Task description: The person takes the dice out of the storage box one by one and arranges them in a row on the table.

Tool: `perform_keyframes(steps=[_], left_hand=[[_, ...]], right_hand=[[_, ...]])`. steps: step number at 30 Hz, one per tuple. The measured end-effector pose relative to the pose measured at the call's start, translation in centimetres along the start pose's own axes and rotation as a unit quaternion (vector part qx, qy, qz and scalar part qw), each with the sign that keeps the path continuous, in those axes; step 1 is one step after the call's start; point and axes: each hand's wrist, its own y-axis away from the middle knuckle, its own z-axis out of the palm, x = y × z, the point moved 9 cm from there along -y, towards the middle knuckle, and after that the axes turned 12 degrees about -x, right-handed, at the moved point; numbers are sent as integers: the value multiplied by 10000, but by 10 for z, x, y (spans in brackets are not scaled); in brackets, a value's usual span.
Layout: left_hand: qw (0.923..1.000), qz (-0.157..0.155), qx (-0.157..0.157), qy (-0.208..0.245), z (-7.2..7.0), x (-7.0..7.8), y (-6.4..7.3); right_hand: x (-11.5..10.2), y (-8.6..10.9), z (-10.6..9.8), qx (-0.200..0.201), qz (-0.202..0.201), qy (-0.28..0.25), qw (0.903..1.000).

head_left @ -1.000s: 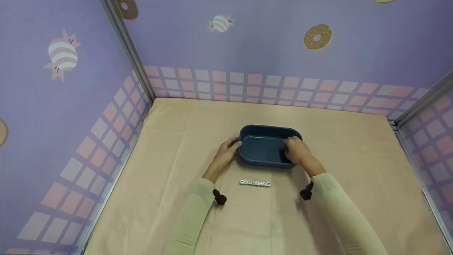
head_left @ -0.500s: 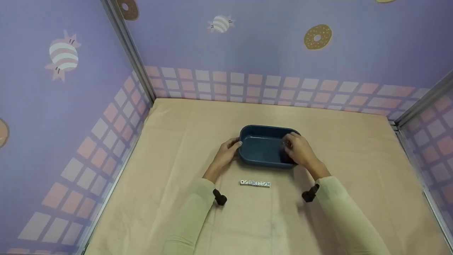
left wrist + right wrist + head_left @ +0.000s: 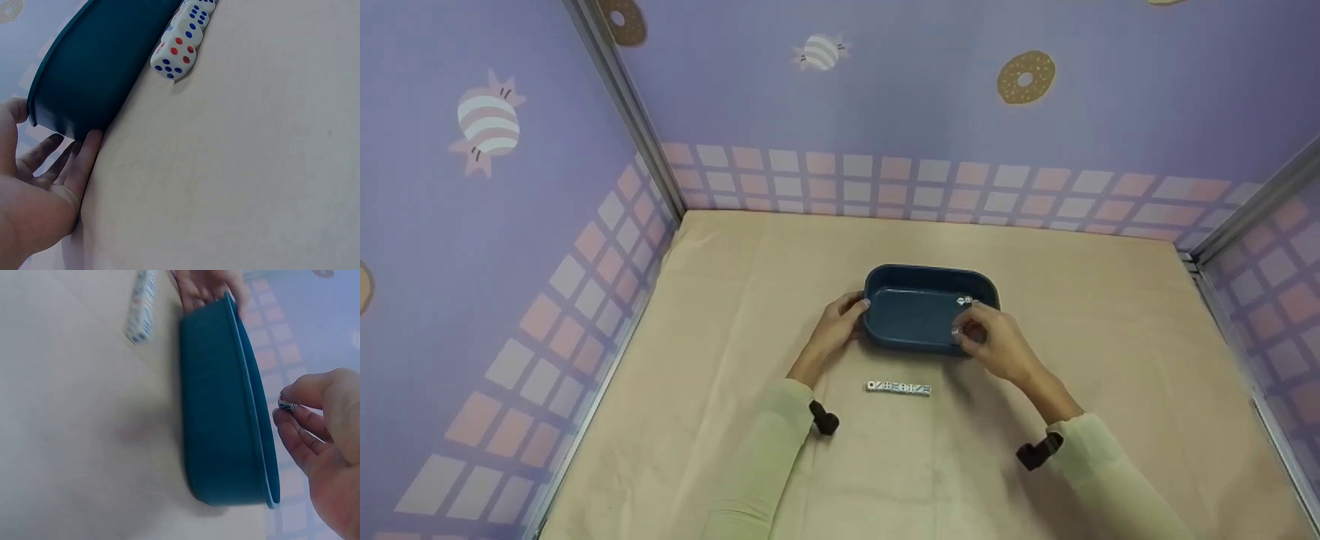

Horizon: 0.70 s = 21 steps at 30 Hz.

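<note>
A dark blue plastic bin (image 3: 915,347) with rounded corners stands upright on the cloth. My left hand (image 3: 835,324) grips its left end, thumb at the rim and fingers against the outside wall. Between thumb and fingertips my right hand (image 3: 997,341) pinches a white die (image 3: 287,403), over the bin's right end. A couple more dice (image 3: 964,301) lie inside the bin, just beyond the right fingers. In front of the bin, several white dice (image 3: 898,388) stand end to end in a straight row; blue and red pips show in the left wrist view (image 3: 174,56).
A beige cloth (image 3: 780,262) covers the table. Purple patterned panels (image 3: 915,90) rise at the back and both sides, joined by metal posts (image 3: 630,112). Both wrists carry small black camera mounts (image 3: 823,418).
My right hand has drawn up and toward me from the bin's right end, a die now visible in its fingers. Dice inside the bin have come into view. The left hand stays put.
</note>
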Motion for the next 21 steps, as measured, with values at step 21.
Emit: perform_keyframes(steps=[21], left_hand=[[9999,33,-29,110,2,0,0]], right_hand=[[0,46,82,-560,-140,-165,9982]])
